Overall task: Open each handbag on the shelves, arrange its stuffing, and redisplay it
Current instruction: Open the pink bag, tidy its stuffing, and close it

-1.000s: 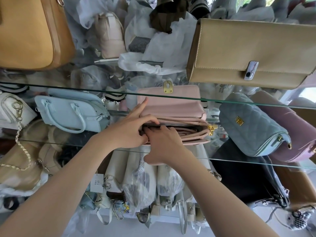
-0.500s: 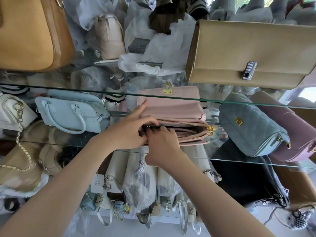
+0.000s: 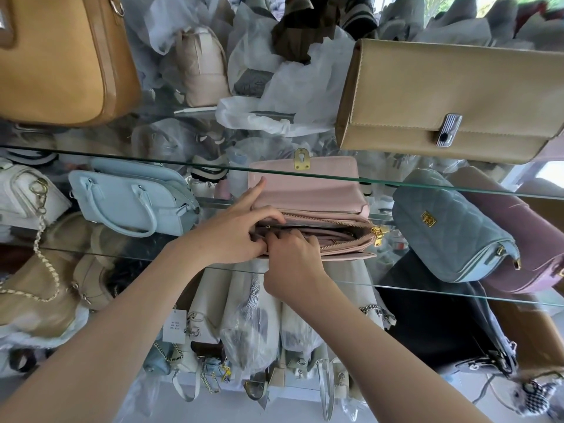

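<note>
A pink handbag lies on the middle glass shelf, flap thrown back, its gold-zipped top compartment open towards me. My left hand holds the bag's left end: the index finger points up along the flap and the other fingers curl over the zip edge. My right hand has its fingertips tucked into the open compartment at the left end; what they hold inside is hidden. The gold zip pull hangs at the bag's right end.
A quilted blue bag and a mauve bag lie to the right; a light blue handbag sits to the left. On the upper shelf stand a tan clutch and an ochre bag. Wrapped bags crowd below.
The compartment gapes a little wider. My right hand has crept slightly left and deeper into the opening. My left hand keeps its hold.
</note>
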